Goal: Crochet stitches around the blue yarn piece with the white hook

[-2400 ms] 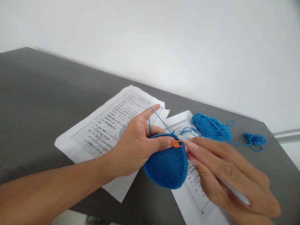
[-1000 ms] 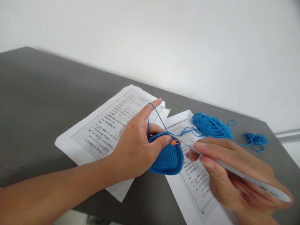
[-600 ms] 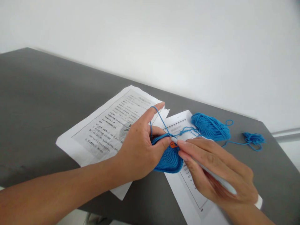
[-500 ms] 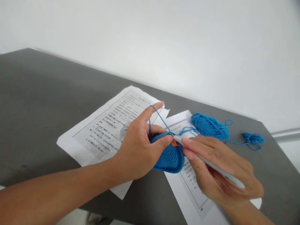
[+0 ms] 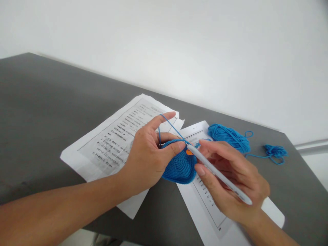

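One blue crochet piece (image 5: 180,167), over the worktop (image 5: 164,212), near side; my left hand (image 5: 150,153) pinched it, forefinger (image 5: 170,116) raised, seemingly tensioning yarn (image 5: 174,128). One grey hook (image 5: 220,175); my right hand (image 5: 241,174) loosely gripped it.

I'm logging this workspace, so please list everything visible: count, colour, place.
Crocheted piece: one, blue, centre
Crochet hook: one, pale grey, front end at the piece's top edge
Marker: one, orange, beside the hook's front
Yarn strand: one, blue, above the piece
Yarn skein: one, blue, right of centre
Yarn bundle: one, blue, right of the skein
Printed papers: at least two, white with dark print, left and right
White item: one, white, lower right, partly hidden
Table: one, dark grey, beneath the papers
Wall: one, white, background
Left hand: one, bare, pinching the piece
Right hand: one, bare, around the hook
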Demonstrator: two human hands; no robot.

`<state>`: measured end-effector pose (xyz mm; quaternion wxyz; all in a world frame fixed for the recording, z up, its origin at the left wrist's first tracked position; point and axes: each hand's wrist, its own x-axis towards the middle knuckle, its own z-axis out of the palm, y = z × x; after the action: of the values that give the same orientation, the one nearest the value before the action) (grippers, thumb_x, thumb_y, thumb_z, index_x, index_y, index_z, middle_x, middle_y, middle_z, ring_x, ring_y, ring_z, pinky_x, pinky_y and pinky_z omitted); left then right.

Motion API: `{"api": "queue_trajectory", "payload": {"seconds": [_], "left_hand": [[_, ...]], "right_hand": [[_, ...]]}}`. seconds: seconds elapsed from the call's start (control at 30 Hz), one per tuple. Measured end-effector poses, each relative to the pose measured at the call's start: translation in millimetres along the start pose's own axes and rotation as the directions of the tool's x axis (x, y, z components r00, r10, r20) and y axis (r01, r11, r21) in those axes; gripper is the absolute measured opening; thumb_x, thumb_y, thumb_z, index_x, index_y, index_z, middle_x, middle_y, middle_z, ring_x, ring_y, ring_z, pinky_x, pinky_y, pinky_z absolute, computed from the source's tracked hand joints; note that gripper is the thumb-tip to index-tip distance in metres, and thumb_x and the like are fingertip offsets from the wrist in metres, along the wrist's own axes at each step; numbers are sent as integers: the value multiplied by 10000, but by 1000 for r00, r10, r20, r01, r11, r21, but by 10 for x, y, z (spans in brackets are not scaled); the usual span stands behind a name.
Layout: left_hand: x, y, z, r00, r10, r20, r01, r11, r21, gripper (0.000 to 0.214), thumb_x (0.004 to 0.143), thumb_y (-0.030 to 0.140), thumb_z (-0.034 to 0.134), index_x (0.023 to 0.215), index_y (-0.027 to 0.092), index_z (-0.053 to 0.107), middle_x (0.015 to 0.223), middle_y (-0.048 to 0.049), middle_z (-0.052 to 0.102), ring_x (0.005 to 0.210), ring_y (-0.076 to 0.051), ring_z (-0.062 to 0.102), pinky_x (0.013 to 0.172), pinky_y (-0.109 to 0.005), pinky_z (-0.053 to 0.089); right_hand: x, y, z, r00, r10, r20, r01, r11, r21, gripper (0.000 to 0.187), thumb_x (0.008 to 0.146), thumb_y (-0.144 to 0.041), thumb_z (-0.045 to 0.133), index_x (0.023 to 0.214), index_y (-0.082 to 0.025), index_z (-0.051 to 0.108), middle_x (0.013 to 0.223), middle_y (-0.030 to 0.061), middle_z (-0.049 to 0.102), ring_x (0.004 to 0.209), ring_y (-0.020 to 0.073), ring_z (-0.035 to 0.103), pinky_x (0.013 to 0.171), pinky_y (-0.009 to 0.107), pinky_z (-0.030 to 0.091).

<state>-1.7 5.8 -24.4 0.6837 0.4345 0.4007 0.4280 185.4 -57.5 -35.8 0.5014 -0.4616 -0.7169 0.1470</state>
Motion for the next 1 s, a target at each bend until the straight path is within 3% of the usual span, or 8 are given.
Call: {"api": "queue_trajectory", "payload": {"seconds": [0.17, 0.27, 0.4, 0.57, 0.73, 1.0], "left_hand": [[-4, 28, 5, 998, 67, 0, -66, 993, 99, 711, 838, 193, 868, 1502, 205, 616, 819, 0, 857, 752, -186, 796, 701, -257, 571], [-5, 38, 10, 996, 78, 46, -81, 993, 81, 547, 858, 221, 869, 1377, 198, 697, 828, -1, 862, 787, -202, 820, 734, -275, 603], [-20, 26, -1, 988, 134, 71, -144, 979, 147, 252, 910, 200, 818, 1158, 200, 776, 912, -17, 885, 854, -193, 838, 788, -269, 619], [-34, 6, 2, 975, 205, 84, -221, 932, 288, 131, 918, 177, 787, 1044, 211, 806, 924, -17, 889, 850, -202, 842, 847, -307, 645], [-24, -7, 22, 968, 224, 110, -248, 902, 353, 118, 916, 145, 753, 988, 218, 810, 901, -1, 882, 843, -189, 835, 864, -301, 641], [-12, -16, 17, 966, 234, 113, -258, 905, 339, 98, 905, 147, 761, 966, 209, 804, 894, -5, 883, 831, -194, 833, 872, -316, 636]], "right_hand": [[54, 26, -18, 978, 192, 80, -206, 948, 241, 360, 931, -134, 781, 1263, -272, 773, 959, 33, 790, 787, 155, 741, 678, 249, 661], [93, 43, -40, 940, 297, 168, -340, 845, 412, 203, 978, -238, 775, 1177, -260, 809, 905, 38, 807, 699, 156, 761, 638, 260, 670], [109, 65, -37, 898, 395, 193, -431, 705, 563, 164, 956, -364, 829, 1062, -239, 820, 794, 8, 779, 563, 132, 717, 533, 244, 624], [136, 45, -30, 869, 464, 174, -490, 750, 445, 258, 877, -418, 897, 878, -200, 760, 611, -22, 691, 437, 118, 635, 421, 213, 519], [188, -4, -46, 887, 445, 122, -460, 838, 292, 137, 844, -268, 845, 799, -191, 741, 542, -43, 629, 388, 77, 527, 369, 178, 423], [240, -24, -99, 839, 499, 215, -540, 808, 235, 216, 869, -337, 814, 780, -189, 684, 543, -60, 568, 370, 55, 420, 321, 187, 327]]}}
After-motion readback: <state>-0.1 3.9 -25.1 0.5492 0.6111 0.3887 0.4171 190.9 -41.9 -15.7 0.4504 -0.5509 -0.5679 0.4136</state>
